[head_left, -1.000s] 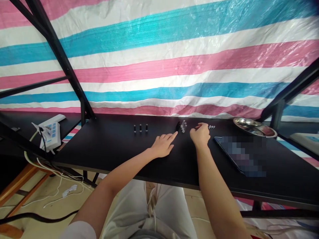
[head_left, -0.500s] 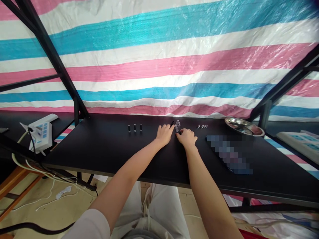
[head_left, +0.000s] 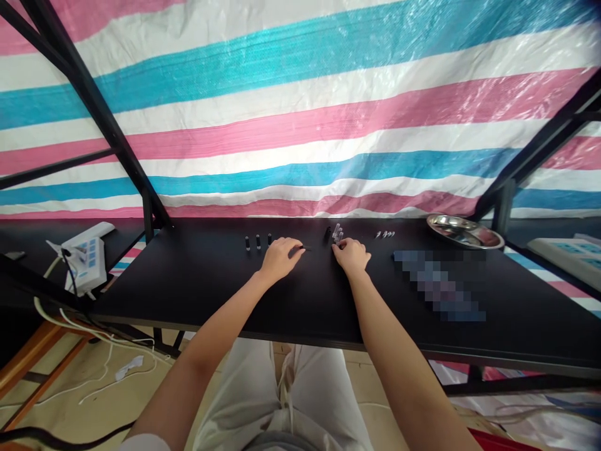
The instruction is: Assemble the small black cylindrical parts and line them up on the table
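Observation:
My left hand (head_left: pixel 280 258) hovers over the black table in a pinch, with a small thin dark piece (head_left: pixel 306 248) at its fingertips. Just beyond that hand, three small black cylinders with pale lower ends, such as the left one (head_left: pixel 248 243), stand in a row; the hand partly covers the nearest. My right hand (head_left: pixel 353 255) rests on the table with thumb and fingers closed beside a cluster of clear little tubes (head_left: pixel 337 233). Whatever lies between its fingertips is too small to make out. Left of the clear tubes stands a black piece (head_left: pixel 327 233).
Several small shiny pieces (head_left: pixel 385 235) lie right of the tubes. A round metal tray (head_left: pixel 464 232) sits at the back right, behind a blurred dark-blue flat item (head_left: pixel 436 285). A striped sheet (head_left: pixel 300 125) hangs behind; a white power strip (head_left: pixel 87 263) lies far left.
My left hand has moved left from the clear tubes toward the black cylinders, carrying the thin dark piece. My right hand has stayed beside the tubes.

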The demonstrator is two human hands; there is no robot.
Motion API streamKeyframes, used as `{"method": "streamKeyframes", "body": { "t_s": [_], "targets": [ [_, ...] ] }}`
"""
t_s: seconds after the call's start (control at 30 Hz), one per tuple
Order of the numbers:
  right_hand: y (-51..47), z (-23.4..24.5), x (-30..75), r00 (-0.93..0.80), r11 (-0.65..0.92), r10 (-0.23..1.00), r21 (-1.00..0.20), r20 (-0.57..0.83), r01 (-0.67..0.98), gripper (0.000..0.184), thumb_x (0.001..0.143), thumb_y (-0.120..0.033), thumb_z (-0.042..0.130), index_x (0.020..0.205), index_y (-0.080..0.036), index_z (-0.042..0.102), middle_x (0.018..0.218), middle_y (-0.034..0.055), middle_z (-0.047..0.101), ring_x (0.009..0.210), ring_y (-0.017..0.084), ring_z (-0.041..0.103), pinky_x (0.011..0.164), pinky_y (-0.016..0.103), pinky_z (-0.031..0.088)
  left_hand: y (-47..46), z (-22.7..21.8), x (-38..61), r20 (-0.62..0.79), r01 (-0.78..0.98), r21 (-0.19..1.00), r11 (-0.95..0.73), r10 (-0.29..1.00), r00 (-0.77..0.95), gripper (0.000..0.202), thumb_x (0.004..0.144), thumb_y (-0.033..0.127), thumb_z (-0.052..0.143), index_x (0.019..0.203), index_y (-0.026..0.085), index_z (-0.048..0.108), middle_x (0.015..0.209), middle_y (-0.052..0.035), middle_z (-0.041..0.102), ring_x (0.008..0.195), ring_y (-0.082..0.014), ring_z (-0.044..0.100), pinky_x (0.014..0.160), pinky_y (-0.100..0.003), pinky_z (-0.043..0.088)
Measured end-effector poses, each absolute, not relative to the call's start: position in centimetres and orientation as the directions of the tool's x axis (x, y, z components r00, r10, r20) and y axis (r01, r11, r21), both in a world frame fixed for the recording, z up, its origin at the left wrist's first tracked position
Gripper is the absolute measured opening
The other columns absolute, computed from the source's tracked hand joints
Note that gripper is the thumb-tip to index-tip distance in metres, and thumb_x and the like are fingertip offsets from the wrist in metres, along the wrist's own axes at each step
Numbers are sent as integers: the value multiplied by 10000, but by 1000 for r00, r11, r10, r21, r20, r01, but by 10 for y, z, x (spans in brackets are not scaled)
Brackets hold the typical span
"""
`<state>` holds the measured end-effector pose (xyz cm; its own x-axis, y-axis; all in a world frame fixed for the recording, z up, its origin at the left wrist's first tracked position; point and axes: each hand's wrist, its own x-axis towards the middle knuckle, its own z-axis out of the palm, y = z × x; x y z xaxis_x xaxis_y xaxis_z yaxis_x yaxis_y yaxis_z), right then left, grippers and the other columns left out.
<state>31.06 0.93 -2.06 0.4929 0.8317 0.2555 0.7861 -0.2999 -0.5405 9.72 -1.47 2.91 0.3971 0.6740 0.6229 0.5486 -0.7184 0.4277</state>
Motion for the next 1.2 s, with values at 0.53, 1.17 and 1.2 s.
{"method": "streamKeyframes", "body": {
  "t_s": [0.53,1.17,1.2],
  "targets": [
    [-3,-10,268,-166,364,899,-479,406,799,126,756,-275,544,811,-184,611,676,7,584,675,149,529,655,260,386,-15,14,67,641,472,646,-600,762,92,99,797,281,573,843,214,628,788,-21,637,668,-123,551,675,-257,432],
    [-19,7,249,-302,402,839,-142,454,905,111,816,-211,480,777,-172,576,738,66,606,729,191,514,668,298,286,-23,16,71,640,477,619,-624,753,153,110,789,309,595,831,214,632,752,-20,643,684,-133,555,689,-270,436],
    [-20,7,248,-311,401,836,-116,452,909,116,818,-206,473,777,-170,575,745,72,609,738,195,513,667,302,277,-24,15,71,640,473,617,-629,751,163,114,790,309,593,837,212,630,755,-22,644,686,-134,555,690,-271,437]
  ]
}}
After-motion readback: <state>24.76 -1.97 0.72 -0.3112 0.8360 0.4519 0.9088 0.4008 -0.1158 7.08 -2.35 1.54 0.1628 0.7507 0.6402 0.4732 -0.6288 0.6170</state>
